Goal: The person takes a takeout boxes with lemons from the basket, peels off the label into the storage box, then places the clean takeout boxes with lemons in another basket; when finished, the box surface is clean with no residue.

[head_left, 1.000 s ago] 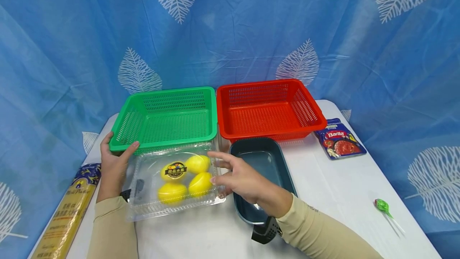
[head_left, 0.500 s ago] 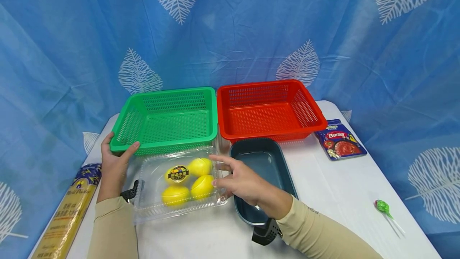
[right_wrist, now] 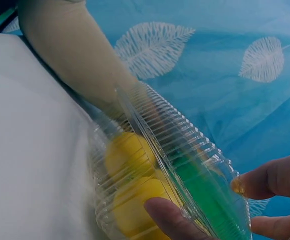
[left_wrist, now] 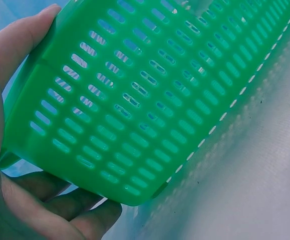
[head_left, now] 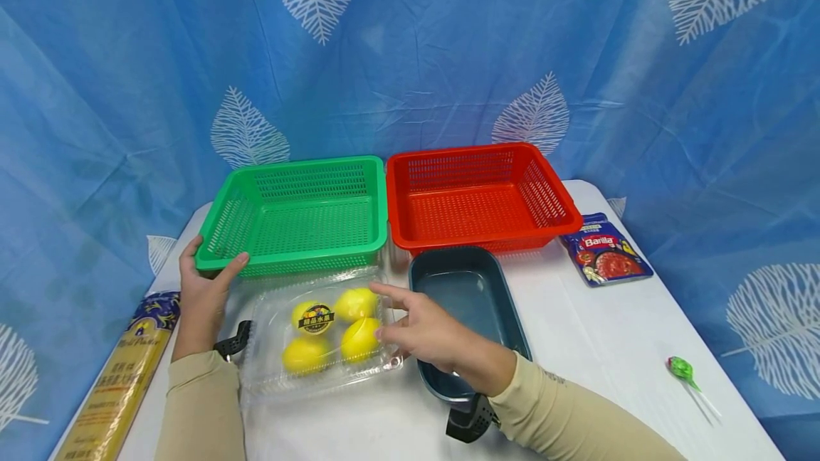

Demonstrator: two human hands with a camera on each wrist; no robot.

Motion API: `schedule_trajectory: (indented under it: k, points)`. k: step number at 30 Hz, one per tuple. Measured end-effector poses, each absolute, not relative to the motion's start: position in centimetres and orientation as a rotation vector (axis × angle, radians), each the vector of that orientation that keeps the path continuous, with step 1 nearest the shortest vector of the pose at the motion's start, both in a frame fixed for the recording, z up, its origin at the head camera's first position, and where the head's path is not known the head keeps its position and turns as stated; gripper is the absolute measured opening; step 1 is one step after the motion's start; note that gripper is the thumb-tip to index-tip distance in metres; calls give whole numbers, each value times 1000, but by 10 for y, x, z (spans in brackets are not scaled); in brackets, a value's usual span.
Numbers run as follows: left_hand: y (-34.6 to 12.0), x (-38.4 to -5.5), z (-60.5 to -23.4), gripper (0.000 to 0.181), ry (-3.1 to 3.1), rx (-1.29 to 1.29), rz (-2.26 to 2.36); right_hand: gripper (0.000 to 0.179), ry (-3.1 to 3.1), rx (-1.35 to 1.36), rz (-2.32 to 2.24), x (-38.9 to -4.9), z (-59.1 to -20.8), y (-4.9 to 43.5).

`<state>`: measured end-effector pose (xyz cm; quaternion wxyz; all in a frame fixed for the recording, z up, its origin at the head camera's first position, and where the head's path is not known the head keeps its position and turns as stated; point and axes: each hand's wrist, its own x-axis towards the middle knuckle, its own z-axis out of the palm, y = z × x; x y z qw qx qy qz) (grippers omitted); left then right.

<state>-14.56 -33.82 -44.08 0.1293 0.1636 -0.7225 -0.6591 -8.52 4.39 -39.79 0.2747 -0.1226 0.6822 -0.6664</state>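
Note:
My left hand [head_left: 203, 297] grips the front left corner of a green plastic basket [head_left: 314, 226]. In the left wrist view its thumb lies along the slotted basket wall [left_wrist: 149, 107], with the other fingers at the far edge. My right hand [head_left: 442, 329] holds the right side of a clear plastic fruit box [head_left: 272, 347] between thumb and fingers. Several yellow lemons [head_left: 304, 354] show through its lid, which bears a black label [head_left: 316, 319]. The right wrist view shows the box steeply slanted, thumb [right_wrist: 172, 217] near the lemons [right_wrist: 130, 155]. The box sits just in front of the basket.
A red basket [head_left: 474, 208] adjoins the green one. The dark blue dish [head_left: 470, 297] lies partly under my right forearm. At right are a sauce pouch [head_left: 605, 249] and a green lollipop [head_left: 682, 368]. A spaghetti pack [head_left: 118, 383] runs along the left edge.
The fruit box has shifted slightly right and the lemons have moved a little inside it. My right hand moves only slightly with it. The left hand stays at the green basket's corner.

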Motion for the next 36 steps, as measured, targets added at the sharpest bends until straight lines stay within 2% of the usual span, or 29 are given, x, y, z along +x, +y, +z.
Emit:
schedule_trajectory:
  k: [9,17,36]
  points:
    - [-338,-146,-442,102,-2112,464,-1909,71,1924,-310,-1734,-80,-396,41]
    - [-339,-145,-442,102,-2132,446,-1901,84,2107,-363,-1463,-79,-393,39]
    - [-345,-136,-434,107,-2327,354,-1888,89,2109,-372,-1474,-77,-393,36]
